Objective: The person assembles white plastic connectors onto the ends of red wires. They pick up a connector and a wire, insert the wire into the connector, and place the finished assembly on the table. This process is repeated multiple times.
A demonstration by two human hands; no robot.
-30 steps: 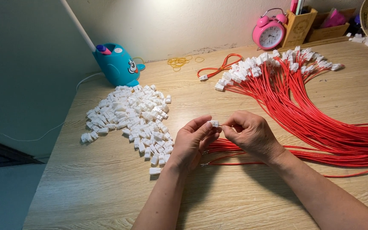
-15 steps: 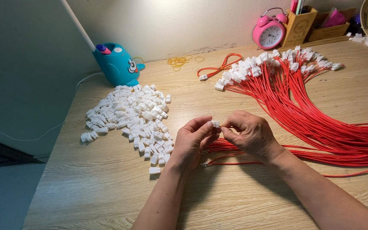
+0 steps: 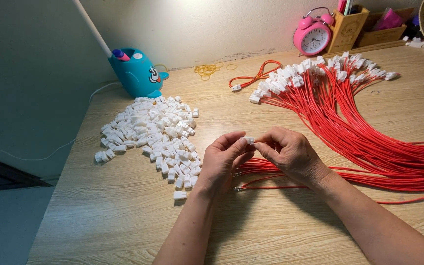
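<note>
Nothing much has shifted since the earlier frame: both hands hold the same pose above the tabletop, fingertips meeting at one small white plastic connector housing. Left hand pinches the housing between thumb and forefinger, grip pressed together. Right hand is pinched too, fingertips against the housing's other side; whether it holds a red wire end there is hidden. Housing looks light, rigid, a bit slick, best held by its flat sides. Wire is thin and floppy, so grip near the tip. Loose housings pile lies left, finished wire bundle right.
</note>
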